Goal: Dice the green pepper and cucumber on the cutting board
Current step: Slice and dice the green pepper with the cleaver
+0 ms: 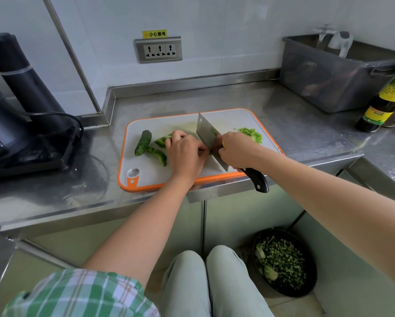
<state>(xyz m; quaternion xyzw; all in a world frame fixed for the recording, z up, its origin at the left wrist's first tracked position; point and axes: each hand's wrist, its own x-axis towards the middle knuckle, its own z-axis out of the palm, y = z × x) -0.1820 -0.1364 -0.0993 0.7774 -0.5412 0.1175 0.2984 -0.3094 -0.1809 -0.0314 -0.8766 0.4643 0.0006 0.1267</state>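
A right hand (236, 149) is gripping a cleaver (209, 139) over an orange-rimmed cutting board (146, 177) while the left hand (185, 154) is pressing pepper pieces (161, 141) beside a cucumber (143, 143) and a pile of diced pepper (252, 134).

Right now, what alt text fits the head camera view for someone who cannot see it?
A person's right hand grips a cleaver over an orange-rimmed cutting board while the left hand holds green pepper beside it. A cucumber piece lies to the left, diced pepper to the right.

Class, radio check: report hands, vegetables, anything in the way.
Right hand grips cleaver; left hand holds green pepper. Cucumber waiting, left. Diced pile far right.
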